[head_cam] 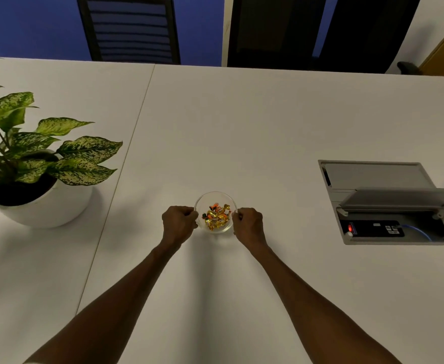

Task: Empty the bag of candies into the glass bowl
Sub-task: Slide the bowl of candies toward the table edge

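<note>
A small clear glass bowl (215,194) stands on the white table in the middle of the head view. Several wrapped candies (216,216) in gold and orange foil lie inside it. My left hand (179,224) grips the bowl's left rim with curled fingers. On the opposite side my right hand (248,224) holds the right rim the same way. No candy bag is in sight.
A potted plant (34,164) in a white pot sits at the left. An open cable hatch (391,203) with a power box and blue cable is set into the white table (242,127) at the right. Dark chairs (129,30) stand beyond the far edge.
</note>
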Action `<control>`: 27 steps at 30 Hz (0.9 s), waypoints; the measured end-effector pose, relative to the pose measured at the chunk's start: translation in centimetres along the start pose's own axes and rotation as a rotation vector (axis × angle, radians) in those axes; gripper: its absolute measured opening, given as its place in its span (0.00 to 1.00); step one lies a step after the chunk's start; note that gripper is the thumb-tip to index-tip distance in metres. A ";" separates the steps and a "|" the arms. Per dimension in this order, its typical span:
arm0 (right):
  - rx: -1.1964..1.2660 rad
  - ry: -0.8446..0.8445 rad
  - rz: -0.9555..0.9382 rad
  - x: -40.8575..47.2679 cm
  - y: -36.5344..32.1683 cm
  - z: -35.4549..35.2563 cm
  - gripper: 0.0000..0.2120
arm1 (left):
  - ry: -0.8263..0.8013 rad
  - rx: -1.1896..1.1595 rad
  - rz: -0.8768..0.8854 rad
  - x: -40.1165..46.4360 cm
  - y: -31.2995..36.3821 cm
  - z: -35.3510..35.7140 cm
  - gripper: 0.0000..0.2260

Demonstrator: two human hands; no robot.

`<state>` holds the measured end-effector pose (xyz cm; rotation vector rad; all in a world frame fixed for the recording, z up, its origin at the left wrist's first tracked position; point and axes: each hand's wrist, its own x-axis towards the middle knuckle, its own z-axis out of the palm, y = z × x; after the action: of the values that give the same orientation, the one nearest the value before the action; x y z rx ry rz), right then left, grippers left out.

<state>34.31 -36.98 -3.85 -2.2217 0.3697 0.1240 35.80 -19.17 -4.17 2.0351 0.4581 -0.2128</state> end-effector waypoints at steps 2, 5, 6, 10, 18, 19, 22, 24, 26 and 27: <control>-0.021 -0.005 -0.006 1.3 -0.1 0.5 0.15 | 0.001 -0.028 -0.016 1.2 0.0 0.3 0.08; -0.041 -0.003 -0.013 2.6 -0.1 1.1 0.15 | 0.013 -0.050 -0.028 2.5 -0.2 0.6 0.08; -0.049 -0.002 -0.015 2.9 -0.1 1.3 0.15 | 0.015 -0.053 -0.029 2.9 -0.2 0.7 0.08; -0.046 -0.002 -0.024 3.7 -0.1 1.7 0.16 | 0.026 -0.051 -0.027 3.7 -0.3 0.8 0.08; 0.015 -0.033 0.006 4.3 -0.1 2.6 0.14 | 0.050 -0.052 -0.005 4.5 -0.4 0.6 0.08; 0.026 -0.035 0.019 4.3 -0.1 2.6 0.14 | 0.052 -0.058 0.003 4.5 -0.4 0.6 0.07; 0.055 -0.039 0.047 4.3 -0.1 2.7 0.15 | 0.069 -0.090 0.022 4.5 -0.4 0.7 0.07; 0.058 -0.047 0.047 4.3 -0.2 2.7 0.15 | 0.084 -0.092 0.027 4.5 -0.5 0.8 0.07; 0.049 -0.060 0.036 4.5 -0.3 2.6 0.15 | 0.091 -0.097 0.024 4.4 -0.5 0.8 0.07; 0.046 -0.068 0.034 4.5 -0.4 2.4 0.15 | 0.090 -0.095 0.016 4.3 -0.4 0.7 0.07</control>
<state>38.78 -35.84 -6.05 -2.1600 0.3699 0.2068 39.56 -18.63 -6.27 1.9599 0.4982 -0.0877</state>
